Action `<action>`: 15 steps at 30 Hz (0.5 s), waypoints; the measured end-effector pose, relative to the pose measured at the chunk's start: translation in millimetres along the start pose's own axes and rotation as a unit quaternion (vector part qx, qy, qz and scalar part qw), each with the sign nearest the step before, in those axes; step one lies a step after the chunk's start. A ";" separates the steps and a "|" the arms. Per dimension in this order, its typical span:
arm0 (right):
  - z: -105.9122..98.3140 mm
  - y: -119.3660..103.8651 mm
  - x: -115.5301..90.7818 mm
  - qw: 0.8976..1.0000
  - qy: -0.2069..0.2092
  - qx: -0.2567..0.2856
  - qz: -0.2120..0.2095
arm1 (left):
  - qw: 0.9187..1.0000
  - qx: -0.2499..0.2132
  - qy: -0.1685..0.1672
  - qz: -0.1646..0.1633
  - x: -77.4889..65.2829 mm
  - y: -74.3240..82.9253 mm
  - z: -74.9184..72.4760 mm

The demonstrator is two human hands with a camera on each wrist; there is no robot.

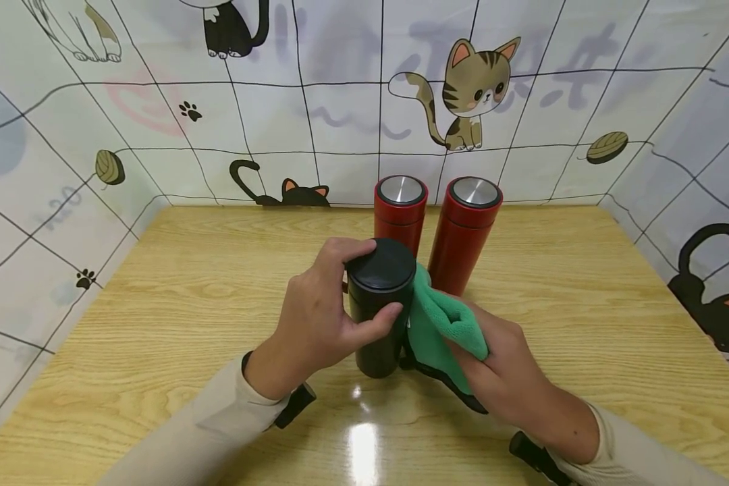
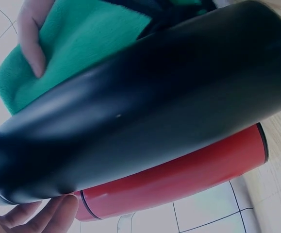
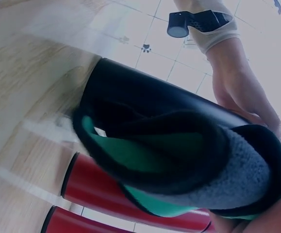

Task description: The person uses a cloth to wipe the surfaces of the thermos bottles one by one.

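A black thermos [image 1: 379, 344] stands nearly upright near the middle of the table. My left hand [image 1: 316, 310] grips it near the top, thumb across its front and fingers round the lid's far side. In my right hand [image 1: 516, 364] is a bunched green cloth [image 1: 431, 337] with a dark edge and a grey reverse. The cloth lies against the thermos's right side. In the left wrist view the thermos [image 2: 145, 107] fills the middle, with the green cloth [image 2: 82, 43] behind it. From the right wrist view, folds of the cloth [image 3: 150, 155] overlap the thermos [image 3: 145, 92].
Two red thermoses with silver-topped lids stand behind the black one, the left [image 1: 399, 219] partly hidden by it and the right [image 1: 464, 243] leaning in this view. The wooden table [image 1: 188, 304] meets cat-patterned white walls [image 1: 340, 121] at the back and sides.
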State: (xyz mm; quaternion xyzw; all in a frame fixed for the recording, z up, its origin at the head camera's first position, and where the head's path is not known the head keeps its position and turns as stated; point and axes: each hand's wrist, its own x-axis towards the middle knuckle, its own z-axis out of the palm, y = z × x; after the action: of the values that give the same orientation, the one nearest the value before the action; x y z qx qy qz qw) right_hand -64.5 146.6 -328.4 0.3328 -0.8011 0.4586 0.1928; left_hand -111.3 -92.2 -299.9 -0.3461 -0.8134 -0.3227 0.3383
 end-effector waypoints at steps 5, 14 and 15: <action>1.6 -1.2 0.8 1.000 -0.003 -0.020 0.006 | 1.000 -0.002 0.007 0.000 -1.5 -1.2 1.6; 0.5 1.4 -0.5 1.000 0.009 0.002 -0.020 | 1.000 0.002 0.010 -0.021 -0.7 2.1 2.7; 0.7 0.8 0.2 1.000 0.000 -0.005 -0.011 | 1.000 -0.002 0.010 -0.024 -1.1 2.2 2.7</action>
State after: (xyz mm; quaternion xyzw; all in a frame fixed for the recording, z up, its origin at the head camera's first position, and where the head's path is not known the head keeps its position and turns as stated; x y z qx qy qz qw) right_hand -65.2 146.2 -329.2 0.3405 -0.7997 0.4525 0.1996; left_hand -109.9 -89.3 -301.6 -0.3242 -0.8174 -0.3357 0.3377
